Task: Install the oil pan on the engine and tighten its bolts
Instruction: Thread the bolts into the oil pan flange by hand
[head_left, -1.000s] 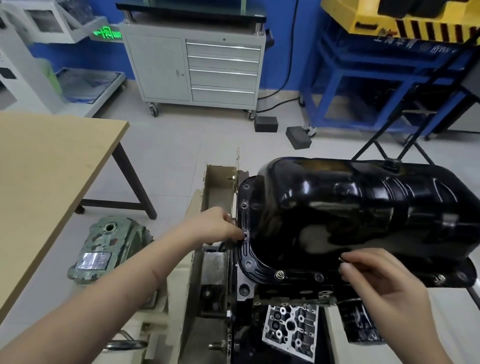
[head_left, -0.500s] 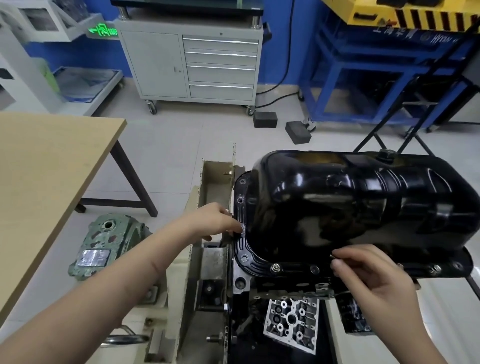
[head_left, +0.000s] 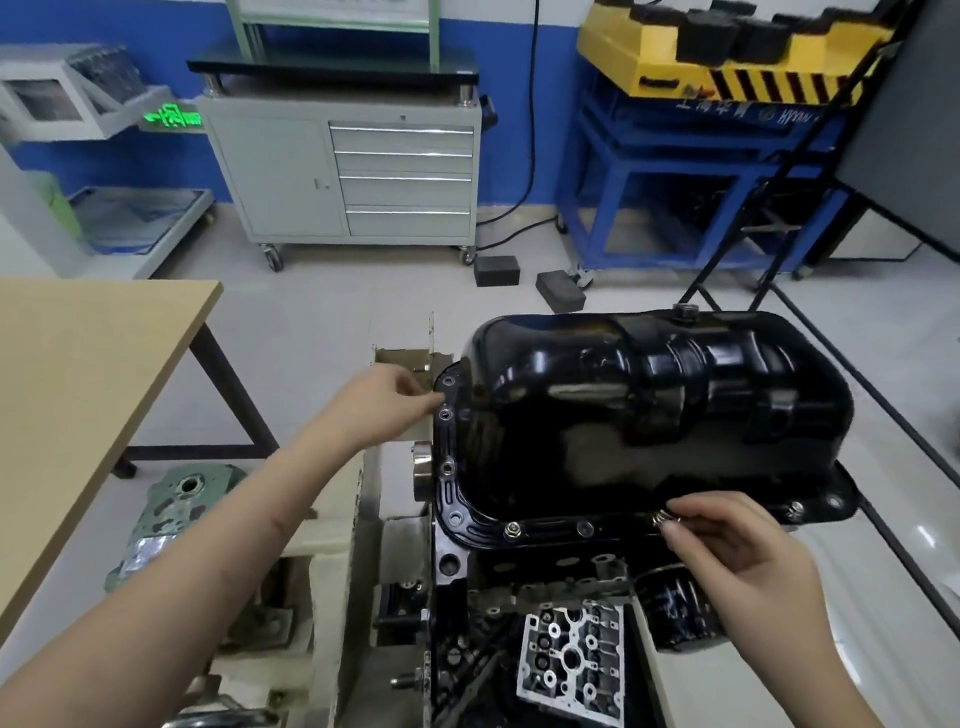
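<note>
The engine (head_left: 519, 597) fills the lower middle of my view, mounted in its cream-coloured stand (head_left: 332, 561), with the glossy black oil pan (head_left: 649, 410) sitting bottom-up on top of it, its flange flat against the block. To my left is the wooden worktop (head_left: 78, 389), and below its edge a green gearbox housing (head_left: 171, 514) lies on the floor. Against the blue wall stand a grey drawer cabinet (head_left: 353, 176) and a blue steel frame (head_left: 675, 171).

My left hand (head_left: 379, 400) reaches to the pan's left flange, fingertips pinched together just at the flange edge near a bolt hole (head_left: 445, 414); I cannot tell whether that grip has anything in it. My right hand (head_left: 737, 545) is at the near flange, thumb and forefinger closed on a small silvery bolt (head_left: 661, 516) held right at the rim. Further left along that same near flange a seated bolt (head_left: 513, 529) shows its head, and another (head_left: 795, 509) sits near the right corner. Several holes along the left flange and the near corner look open, with bright rings around them.
</note>
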